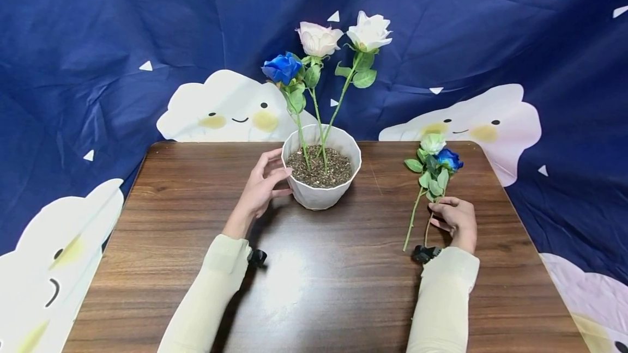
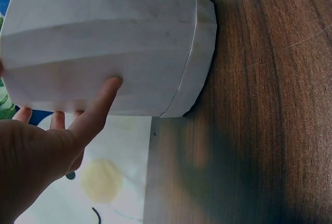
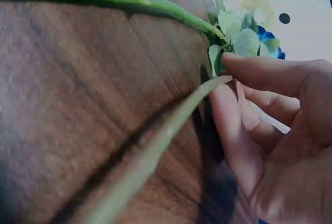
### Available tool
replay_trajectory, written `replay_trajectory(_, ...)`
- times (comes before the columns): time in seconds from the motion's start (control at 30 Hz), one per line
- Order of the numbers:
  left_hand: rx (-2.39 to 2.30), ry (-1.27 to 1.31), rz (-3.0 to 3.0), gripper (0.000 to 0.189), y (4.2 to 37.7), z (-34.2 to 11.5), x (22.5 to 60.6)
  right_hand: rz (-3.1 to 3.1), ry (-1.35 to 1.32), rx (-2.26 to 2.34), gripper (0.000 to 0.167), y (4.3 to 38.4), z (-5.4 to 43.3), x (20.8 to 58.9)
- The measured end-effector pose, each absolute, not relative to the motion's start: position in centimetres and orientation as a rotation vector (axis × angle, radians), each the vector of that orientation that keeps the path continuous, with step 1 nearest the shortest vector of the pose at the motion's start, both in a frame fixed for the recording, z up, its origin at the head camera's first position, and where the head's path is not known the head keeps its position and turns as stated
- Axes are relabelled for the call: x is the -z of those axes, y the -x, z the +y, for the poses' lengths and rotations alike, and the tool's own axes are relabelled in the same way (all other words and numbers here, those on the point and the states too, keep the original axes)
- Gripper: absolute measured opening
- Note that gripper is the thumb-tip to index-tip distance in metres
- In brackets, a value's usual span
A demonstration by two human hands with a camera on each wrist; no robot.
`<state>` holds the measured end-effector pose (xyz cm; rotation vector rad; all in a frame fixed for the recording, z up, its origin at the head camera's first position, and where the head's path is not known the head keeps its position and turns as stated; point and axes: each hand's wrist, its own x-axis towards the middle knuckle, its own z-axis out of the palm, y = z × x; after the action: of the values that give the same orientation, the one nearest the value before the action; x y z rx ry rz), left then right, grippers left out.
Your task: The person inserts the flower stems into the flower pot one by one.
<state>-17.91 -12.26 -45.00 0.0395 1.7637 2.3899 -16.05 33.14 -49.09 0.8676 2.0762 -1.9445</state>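
A white faceted pot (image 1: 319, 198) filled with brown soil stands at the table's far middle. My left hand (image 1: 260, 185) rests against its left side, thumb and fingers spread along the wall; in the left wrist view a fingertip touches the pot's side (image 2: 150, 63). At the right, my right hand (image 1: 457, 219) pinches the stem (image 3: 161, 141) of a blue rose (image 1: 449, 160) between thumb and fingers, below its leaves. A white rose (image 1: 433, 144) with a green stem lies just left of it, its leaves overlapping the blue rose's.
Planted in the pot are a blue rose (image 1: 283, 68), a pale pink rose (image 1: 319, 39) and a white rose (image 1: 369, 31), all upright and leaning a little. The brown wooden table (image 1: 343, 277) ends behind the pot, against a dark blue curtain (image 1: 122, 26) with cloud prints.
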Motion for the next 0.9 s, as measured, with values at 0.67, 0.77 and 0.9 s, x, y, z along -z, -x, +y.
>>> replay_trajectory(0.67,-2.379,-0.021,1.773,0.061,17.9,-12.3,44.9,1.698,-0.781,2.629,0.023,17.6,31.9,46.4)
replay_trajectory(0.77,-2.38,-0.016,1.777,0.06,17.9,-12.3,44.9,1.627,-0.687,2.706,0.022,17.9,31.4,46.0)
replay_trajectory(0.9,-2.379,-0.015,1.775,0.06,17.8,-12.2,44.8,1.536,-0.594,2.788,0.02,18.2,30.9,45.6)
